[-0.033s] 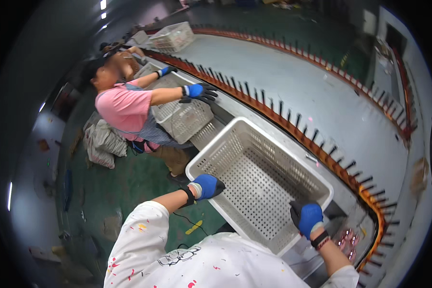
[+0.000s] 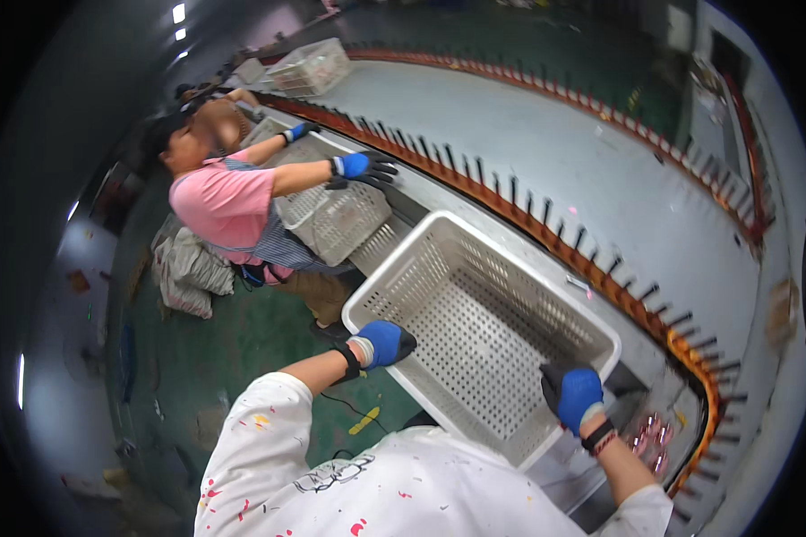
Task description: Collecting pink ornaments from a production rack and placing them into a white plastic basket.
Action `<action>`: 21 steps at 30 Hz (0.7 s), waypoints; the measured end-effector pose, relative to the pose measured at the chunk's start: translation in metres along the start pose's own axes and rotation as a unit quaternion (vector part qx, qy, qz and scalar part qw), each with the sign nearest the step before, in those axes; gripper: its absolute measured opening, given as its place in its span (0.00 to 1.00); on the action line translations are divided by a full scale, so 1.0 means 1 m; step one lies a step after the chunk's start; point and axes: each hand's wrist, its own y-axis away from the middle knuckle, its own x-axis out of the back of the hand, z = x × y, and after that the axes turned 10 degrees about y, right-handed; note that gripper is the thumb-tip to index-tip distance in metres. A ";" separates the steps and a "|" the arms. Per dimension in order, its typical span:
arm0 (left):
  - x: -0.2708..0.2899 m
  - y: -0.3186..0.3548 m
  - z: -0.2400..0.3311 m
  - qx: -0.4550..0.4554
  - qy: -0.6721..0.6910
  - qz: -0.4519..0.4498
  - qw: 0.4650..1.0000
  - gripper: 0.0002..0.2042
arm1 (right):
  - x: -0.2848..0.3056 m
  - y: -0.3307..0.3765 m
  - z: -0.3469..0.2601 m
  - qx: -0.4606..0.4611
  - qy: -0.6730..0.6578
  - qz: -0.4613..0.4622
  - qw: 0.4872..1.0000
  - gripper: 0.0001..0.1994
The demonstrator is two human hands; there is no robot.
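A large white plastic crate (image 2: pixel 475 354) with slotted walls and a perforated bottom stands before me, and I see nothing inside it. My left hand (image 2: pixel 382 345), in a blue glove with dark fingers, grips the crate's near rim toward its left end. At the right end my right hand (image 2: pixel 575 396), gloved the same way, is closed over the rim with its dark fingertips inside the crate. Both thumbs and parts of the fingers are hard to make out against the rim.
A rust-coloured conveyor track (image 2: pixel 546 234) with upright black pins curves along the far side. To the left, a person in pink (image 2: pixel 228 201) reaches over another crate (image 2: pixel 349 219). Shiny pink pieces (image 2: pixel 654 438) lie at the right; white sacks (image 2: pixel 188 273) rest on the green floor.
The surroundings appear slightly farther left and higher in the picture. Both my hands keep their hold on the crate's rim.
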 end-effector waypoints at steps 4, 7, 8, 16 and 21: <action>0.019 -0.029 -0.006 -0.060 0.029 -0.109 0.992 0.12 | 0.000 -0.007 0.005 -0.025 0.025 0.088 0.995 0.12; 0.061 -0.071 0.003 -0.154 0.038 0.004 0.987 0.12 | 0.002 -0.015 0.004 -0.082 0.099 0.118 0.985 0.13; 0.071 -0.093 0.000 -0.164 0.074 0.071 0.981 0.12 | -0.003 -0.017 0.007 -0.096 0.122 0.151 0.976 0.13; 0.073 -0.210 -0.109 -0.168 0.162 0.247 0.941 0.39 | -0.027 -0.008 0.025 -0.134 0.134 0.103 0.976 0.10; 0.078 -0.223 -0.105 -0.162 0.261 0.126 0.943 0.42 | -0.050 -0.001 0.054 -0.171 0.307 0.031 0.936 0.04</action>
